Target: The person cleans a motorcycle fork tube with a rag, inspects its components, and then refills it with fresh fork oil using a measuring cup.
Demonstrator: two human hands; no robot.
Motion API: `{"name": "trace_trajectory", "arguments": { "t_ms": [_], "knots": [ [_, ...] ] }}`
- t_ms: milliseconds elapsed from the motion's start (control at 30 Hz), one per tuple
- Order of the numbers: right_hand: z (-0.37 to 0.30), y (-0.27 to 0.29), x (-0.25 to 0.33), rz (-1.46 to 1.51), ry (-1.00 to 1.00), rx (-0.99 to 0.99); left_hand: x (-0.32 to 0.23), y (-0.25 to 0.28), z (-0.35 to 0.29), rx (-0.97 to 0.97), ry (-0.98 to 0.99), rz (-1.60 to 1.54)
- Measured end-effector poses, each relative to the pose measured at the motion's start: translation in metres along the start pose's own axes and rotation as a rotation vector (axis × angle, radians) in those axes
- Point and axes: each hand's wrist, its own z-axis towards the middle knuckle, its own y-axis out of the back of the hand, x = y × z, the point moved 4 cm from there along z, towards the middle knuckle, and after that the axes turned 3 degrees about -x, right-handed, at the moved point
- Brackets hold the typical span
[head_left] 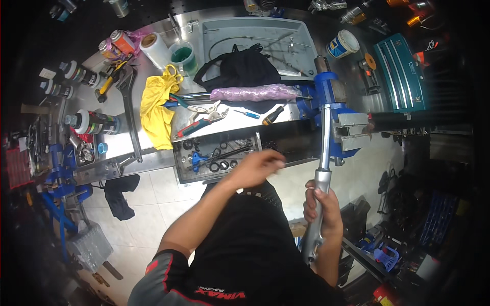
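1. Closed round one metal tube [321, 178] with the right hand [323, 205], fingers wrapped about the grey lower part, thumb across its front.
2. Seen above that hand: the shiny, thinner stretch of tube, running up in front of one blue vise [329, 84]. Impossible to tell from this angle: contact or a gap between tube and vise. Below the hand: the grey end, slanting down to the left (partly against the right forearm in this view).
3. Well to the left of the tube: the left hand [259, 167], with nothing visible in its grasp. Fingers loosely bent and partly together, somewhat blurred, near the right end of one drawer [177, 162] of small parts (too jumbled to count).
4. Counted on the bench [117, 145], beyond the drawer: two pliers [190, 127], one blue screwdriver [247, 113], one black-and-orange screwdriver [274, 116], one yellow cloth [155, 109], one purple-wrapped bar [252, 93].
5. Farther back: one large grey tray [208, 31], with one black cloth [240, 69] lying partly over its near edge; also one white roll [154, 50], one cup [184, 57] of green liquid, two cans [122, 42].
6. To the right of the vise, at the back: one white tub [343, 44], one teal toolbox [400, 74].
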Motion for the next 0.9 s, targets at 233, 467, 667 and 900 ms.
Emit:
{"name": "trace_trajectory", "arguments": {
  "t_ms": [233,467,667,900],
  "knots": [
    [0.031,0.006,-0.008,-0.674,0.127,-0.295,0.089,0.221,-0.084,-1.564,-0.198,1.146],
    [0.054,-0.106,0.016,-0.659,0.108,0.143,0.054,0.28,-0.134,-1.484,-0.18,0.697],
    [0.075,-0.197,0.008,-0.702,0.048,0.323,-0.04,0.241,-0.132,-0.942,-0.567,-0.709],
    [0.104,-0.265,-0.034,-1.051,0.116,0.334,-0.07,0.149,-0.122,-0.536,-0.584,-0.483]
  ]
}}
